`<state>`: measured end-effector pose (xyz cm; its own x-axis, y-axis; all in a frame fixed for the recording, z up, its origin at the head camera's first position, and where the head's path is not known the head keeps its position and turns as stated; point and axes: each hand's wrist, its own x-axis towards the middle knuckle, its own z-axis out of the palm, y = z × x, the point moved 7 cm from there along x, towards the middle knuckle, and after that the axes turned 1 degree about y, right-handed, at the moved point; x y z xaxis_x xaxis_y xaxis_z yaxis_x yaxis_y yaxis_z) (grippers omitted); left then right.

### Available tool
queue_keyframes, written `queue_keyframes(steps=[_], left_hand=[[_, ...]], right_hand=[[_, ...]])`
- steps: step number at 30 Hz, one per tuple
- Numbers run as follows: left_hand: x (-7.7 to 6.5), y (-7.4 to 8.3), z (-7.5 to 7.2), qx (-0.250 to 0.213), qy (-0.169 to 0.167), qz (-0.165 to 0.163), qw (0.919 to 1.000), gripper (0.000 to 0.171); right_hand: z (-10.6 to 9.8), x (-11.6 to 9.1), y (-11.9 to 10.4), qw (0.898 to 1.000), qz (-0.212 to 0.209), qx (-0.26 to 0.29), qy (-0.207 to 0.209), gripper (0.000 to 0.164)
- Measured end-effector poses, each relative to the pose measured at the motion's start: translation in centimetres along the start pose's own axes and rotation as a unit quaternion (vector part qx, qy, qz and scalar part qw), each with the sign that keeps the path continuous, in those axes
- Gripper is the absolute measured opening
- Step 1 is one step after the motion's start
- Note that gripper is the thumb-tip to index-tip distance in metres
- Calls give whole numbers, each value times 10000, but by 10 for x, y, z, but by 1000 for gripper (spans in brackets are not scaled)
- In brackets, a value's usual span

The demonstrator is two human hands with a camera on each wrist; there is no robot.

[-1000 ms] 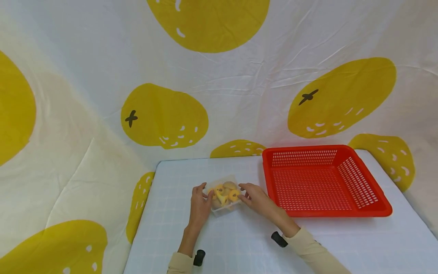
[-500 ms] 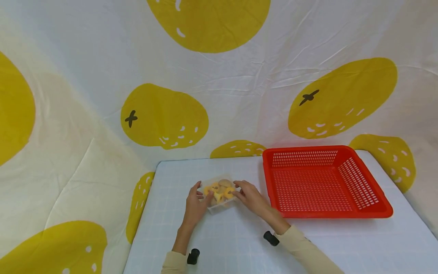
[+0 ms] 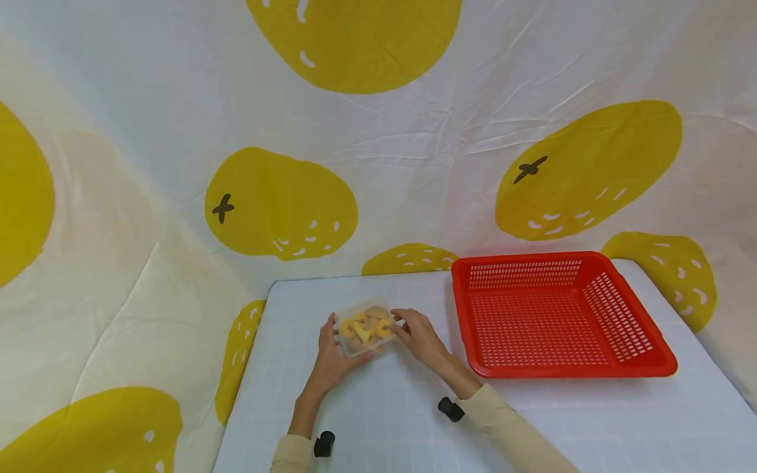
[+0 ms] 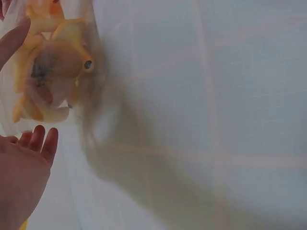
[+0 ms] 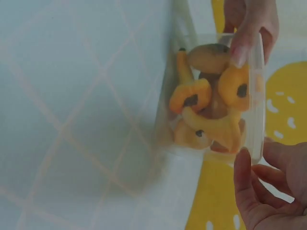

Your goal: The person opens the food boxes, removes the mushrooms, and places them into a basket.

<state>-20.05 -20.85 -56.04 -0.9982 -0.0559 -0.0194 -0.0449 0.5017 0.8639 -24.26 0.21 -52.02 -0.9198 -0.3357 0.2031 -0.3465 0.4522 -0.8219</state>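
A clear plastic box (image 3: pixel 362 343) is held up off the table between both hands. Inside lie several yellow-orange, trumpet-shaped pieces (image 5: pixel 189 96) with dark spots and some brownish rounded pieces (image 5: pixel 208 58). My left hand (image 3: pixel 331 360) grips its left side, with fingers along the far left and the thumb at the near edge. My right hand (image 3: pixel 418 334) pinches its right edge; in the right wrist view that fingertip (image 5: pixel 242 160) meets the box rim. The left wrist view shows the box (image 4: pixel 48 72) from the side, above its shadow. Whether a lid is on, I cannot tell.
A large red perforated basket (image 3: pixel 538 371) stands on the right of the table. The table (image 3: pixel 384 407) has a pale checked cloth. Behind it hangs a white fabric backdrop (image 3: pixel 408 184) with yellow fruit shapes. Black devices (image 3: pixel 451 409) sit at both wrists.
Both hands and the box have moved left. The left thumb has come off the box's top and now lies along its near edge. The basket has stayed in place.
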Motion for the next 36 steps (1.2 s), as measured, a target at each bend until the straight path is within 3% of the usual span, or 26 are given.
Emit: queue_keyframes(steps=[4,8,15,18,22,30,36], left_hand=[[3,-7,-2,0,67,6,10000,118],[6,-12,-2,-52,69,47,10000,114],[9,-17,0,-127,142,-131,9997,114],[10,-20,1,-58,197,-166,9997,114],[13,-23,3,-9,199,-41,9998,112],[14,-20,1,-53,231,265,9994,109],[13,-17,-1,-79,179,405,9990,108]], right_hand=[[6,0,4,9995,187,245,65,28],[9,-7,12,9942,733,769,174,18],[21,-25,26,9776,1570,1363,344,25],[32,-29,23,9719,1656,1670,121,30],[48,-30,15,9561,1794,2315,-131,37],[64,-27,6,9255,2087,3148,-269,46],[67,-27,11,9126,2202,3442,-134,39]])
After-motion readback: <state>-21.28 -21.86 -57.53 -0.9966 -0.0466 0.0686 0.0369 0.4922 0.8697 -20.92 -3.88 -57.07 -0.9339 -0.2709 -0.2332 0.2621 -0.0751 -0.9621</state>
